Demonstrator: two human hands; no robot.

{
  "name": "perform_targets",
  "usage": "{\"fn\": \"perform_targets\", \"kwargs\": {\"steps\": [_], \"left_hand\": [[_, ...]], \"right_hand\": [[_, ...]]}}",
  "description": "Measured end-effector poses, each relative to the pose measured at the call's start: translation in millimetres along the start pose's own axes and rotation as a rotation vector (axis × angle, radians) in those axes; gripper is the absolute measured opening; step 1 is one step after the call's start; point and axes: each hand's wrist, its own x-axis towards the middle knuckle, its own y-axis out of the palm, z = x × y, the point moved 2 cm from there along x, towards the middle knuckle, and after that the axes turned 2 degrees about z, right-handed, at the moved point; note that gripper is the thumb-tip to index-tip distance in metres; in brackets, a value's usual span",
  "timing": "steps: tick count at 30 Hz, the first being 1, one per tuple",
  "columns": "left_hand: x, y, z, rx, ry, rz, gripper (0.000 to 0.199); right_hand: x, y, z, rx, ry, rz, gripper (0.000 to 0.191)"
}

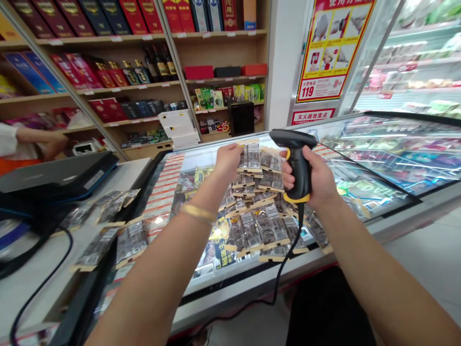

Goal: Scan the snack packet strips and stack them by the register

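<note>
My hands are apart, the right hand (319,175) wrapped round the scanner (300,170), the left hand (228,159) touching, grip unclear, a packet (252,156) atop the pile (272,226) on the glass counter (313,263); holding the packet flat should aid aiming.

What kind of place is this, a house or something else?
Probably a shop: the shelves hold rows of boxes, small labels line the shelf edges, and the right hand holds what looks like a barcode scanner.
</note>
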Motion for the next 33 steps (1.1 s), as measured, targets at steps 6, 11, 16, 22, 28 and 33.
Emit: {"fn": "perform_targets", "kwargs": {"steps": [6, 11, 16, 22, 28, 33], "left_hand": [[-20, 32.4, 8, 0.892, 0.267, 0.165, 0.066], [-30, 35.3, 13, 1.047, 0.318, 0.153, 0.061], [-28, 15.4, 8, 0.979, 0.357, 0.01, 0.06], [-29, -67.5, 18, 0.923, 0.372, -0.128, 0.052], [-48, -199.4, 37, 0.957, 0.13, -0.021, 0.049], [-85, -289.9, 47, 1.194, -0.015, -0.003, 0.063]], "right_hand": [[-3, -33, 0, 0.02, 0.005, -0.097, 0.032], [-2, -36, -6, 0.034, 0.009, -0.111, 0.032], [-1, -23, -5, 0.02, 0.015, -0.095, 0.032], [6, 26, -26, -0.015, 0.079, 0.004, 0.036], [6, 105, -86, -0.048, 0.316, 0.171, 0.034], [-1, 142, -137, -0.129, 0.492, 0.266, 0.028]]}}
